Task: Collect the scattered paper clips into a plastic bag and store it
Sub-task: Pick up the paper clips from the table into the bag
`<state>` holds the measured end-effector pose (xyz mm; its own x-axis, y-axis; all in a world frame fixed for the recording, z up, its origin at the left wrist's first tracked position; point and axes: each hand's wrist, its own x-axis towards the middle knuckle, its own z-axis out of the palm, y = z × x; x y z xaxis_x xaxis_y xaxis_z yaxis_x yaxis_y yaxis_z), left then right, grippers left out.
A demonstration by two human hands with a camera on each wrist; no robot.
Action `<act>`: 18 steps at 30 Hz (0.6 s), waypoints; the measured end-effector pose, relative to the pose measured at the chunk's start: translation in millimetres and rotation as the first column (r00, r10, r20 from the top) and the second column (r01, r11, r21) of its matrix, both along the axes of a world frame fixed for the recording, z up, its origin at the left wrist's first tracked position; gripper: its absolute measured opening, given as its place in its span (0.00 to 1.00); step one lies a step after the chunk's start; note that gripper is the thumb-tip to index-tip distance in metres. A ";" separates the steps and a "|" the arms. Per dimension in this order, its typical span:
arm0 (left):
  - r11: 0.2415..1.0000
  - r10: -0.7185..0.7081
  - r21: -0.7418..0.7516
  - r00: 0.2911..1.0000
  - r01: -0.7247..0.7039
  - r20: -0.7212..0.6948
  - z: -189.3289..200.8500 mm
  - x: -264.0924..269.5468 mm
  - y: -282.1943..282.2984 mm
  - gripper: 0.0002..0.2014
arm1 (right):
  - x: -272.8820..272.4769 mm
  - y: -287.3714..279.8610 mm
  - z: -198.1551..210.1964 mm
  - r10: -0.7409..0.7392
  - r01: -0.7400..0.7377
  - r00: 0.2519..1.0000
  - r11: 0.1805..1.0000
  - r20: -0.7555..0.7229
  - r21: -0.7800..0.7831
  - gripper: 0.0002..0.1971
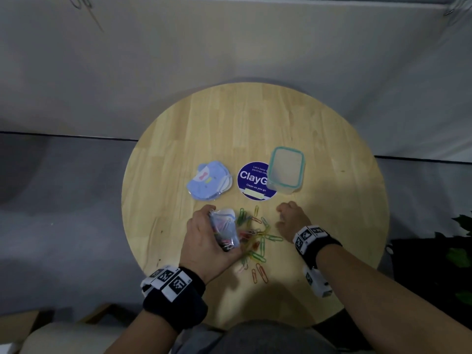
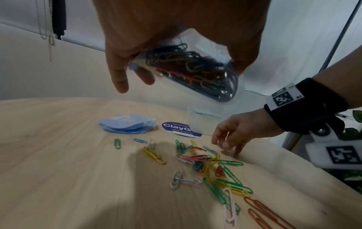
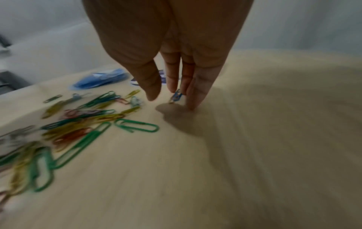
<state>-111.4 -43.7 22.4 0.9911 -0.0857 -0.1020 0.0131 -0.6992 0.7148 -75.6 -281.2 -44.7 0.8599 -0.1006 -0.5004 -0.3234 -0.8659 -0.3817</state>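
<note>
My left hand (image 1: 207, 241) grips a clear plastic bag (image 1: 226, 229) partly filled with coloured paper clips, held just above the round wooden table (image 1: 204, 129); from the left wrist view the bag (image 2: 195, 68) hangs under my palm. Several coloured paper clips (image 1: 255, 241) lie scattered on the table between my hands. To their right, my right hand (image 1: 291, 221) points down at the table, fingertips pinching a small blue paper clip (image 3: 177, 96), also visible as a blue clip (image 2: 219, 145) in the left wrist view.
A clear lidded plastic container (image 1: 286, 171) with a green rim stands behind my right hand. Beside it lie a round blue sticker (image 1: 251, 181) and a pack of blue shaped notes (image 1: 209, 181). Dark plant leaves (image 1: 459, 254) show past the table's right edge.
</note>
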 end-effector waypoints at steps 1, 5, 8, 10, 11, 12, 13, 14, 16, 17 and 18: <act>1.000 -0.001 0.005 1.000 0.001 0.009 -0.2 -0.8 0.6 0.38 | 0.1 8.5 0.3 0.041 -0.041 0.999 0.999 -0.011 0.034 0.22; 1.000 0.018 0.006 1.000 -0.018 0.019 2.5 -1.2 2.0 0.39 | -1.4 40.1 1.5 0.252 -0.252 0.966 0.968 -0.057 0.002 0.36; 1.000 0.018 0.002 1.000 -0.018 0.015 4.0 -0.2 3.8 0.40 | -7.7 57.3 -1.1 0.343 -0.342 0.939 0.939 0.008 -0.042 0.30; 1.000 0.020 -0.003 1.000 -0.020 0.019 4.4 -1.4 5.5 0.40 | -11.0 64.4 -1.3 0.359 -0.357 0.932 0.933 0.042 -0.051 0.22; 1.000 0.021 -0.005 1.000 -0.020 0.021 4.6 -2.6 6.5 0.39 | -11.7 66.6 -0.4 0.372 -0.369 0.927 0.928 0.042 -0.059 0.19; 1.000 0.020 -0.005 0.999 -0.020 0.025 4.3 -3.7 7.5 0.39 | -12.2 67.7 1.0 0.384 -0.381 0.923 0.922 0.037 -0.063 0.17; 1.000 0.020 -0.003 0.999 -0.020 0.028 4.0 -5.0 8.4 0.39 | -12.5 67.7 1.8 0.389 -0.386 0.920 0.920 0.038 -0.061 0.16; 1.000 0.019 -0.001 0.999 -0.019 0.032 3.7 -6.3 9.0 0.39 | -12.8 66.7 3.4 0.381 -0.379 0.924 0.924 0.036 -0.050 0.15; 1.000 0.012 0.001 0.999 -0.013 0.038 3.6 -8.7 9.6 0.39 | -14.3 63.4 6.8 0.320 -0.319 0.947 0.947 0.042 -0.020 0.10; 1.000 0.007 0.002 0.999 -0.007 0.037 3.6 -9.4 9.4 0.40 | -15.4 61.0 7.9 0.257 -0.257 0.965 0.966 0.052 -0.002 0.08; 1.000 0.001 0.003 0.999 -0.001 0.035 3.6 -9.8 8.7 0.40 | -16.7 58.7 9.5 0.176 -0.178 0.983 0.984 0.051 0.032 0.08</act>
